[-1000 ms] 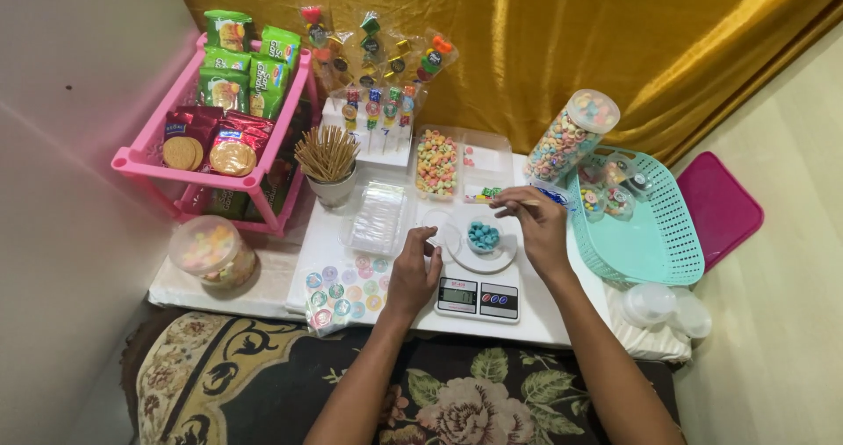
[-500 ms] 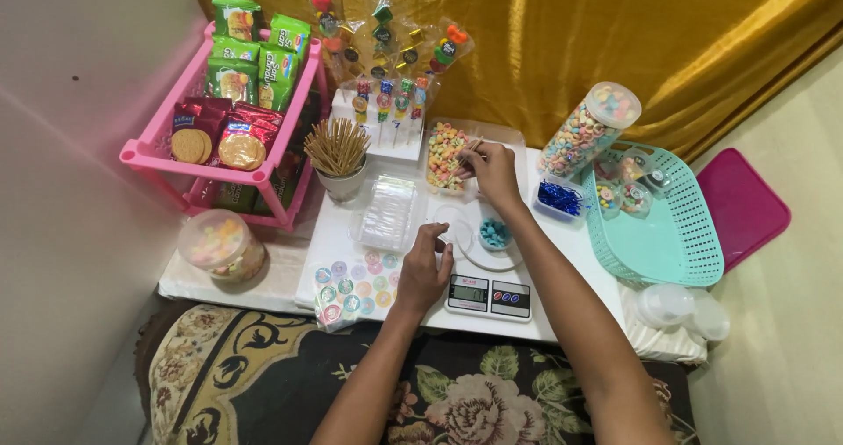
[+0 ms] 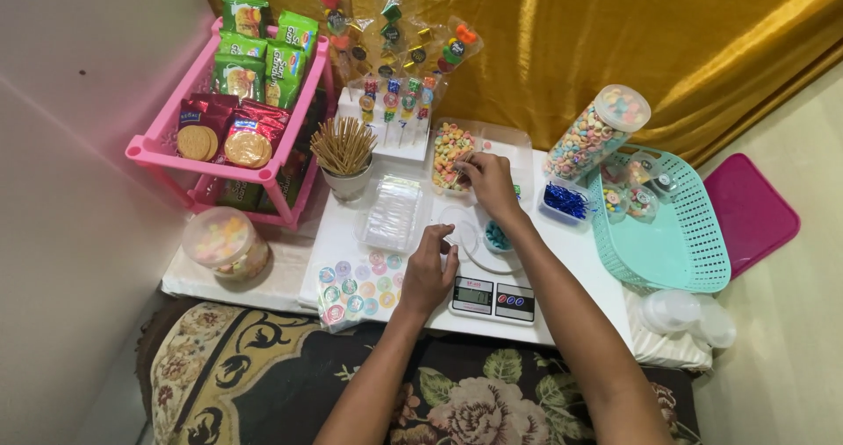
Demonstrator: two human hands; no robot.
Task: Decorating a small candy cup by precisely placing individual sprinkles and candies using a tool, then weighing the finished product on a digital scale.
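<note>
Candy tray (image 3: pixel 450 151): clear rectangular container of small multicoloured ring sweets, at the back of the white work surface (image 3: pixel 571 260), just in front of the white skewer stand (image 3: pixel 392 129).
Right hand (image 3: pixel 488 181): over the tray's near end, fingers pinched narrow around a thin stick or picking tool, tip among the sweets; whether a sweet is caught cannot be told.
Left hand (image 3: pixel 428 269): nearer the body, fingers curled, fingertips touching a small clear round lid (image 3: pixel 452 221) beside the scale.
Digital kitchen scale (image 3: pixel 490 297): white, display facing the person; round platter carrying a small cup of blue sweets (image 3: pixel 497 235).
Sticker sheet (image 3: pixel 356 291): round coloured labels, just left of the left hand.
Stack of clear bags (image 3: pixel 392 212): left of the lid.
Cup of wooden skewers (image 3: pixel 344 155): upright, back left.
Pink rack (image 3: pixel 263 174): packets of biscuits and green snack bags, far left.
Teal basket (image 3: pixel 676 243): right, small filled tubs at its back; tall sweets jar (image 3: pixel 597 133) leaning beside it.
Blue twist ties tub (image 3: pixel 566 201): between tray and basket.
</note>
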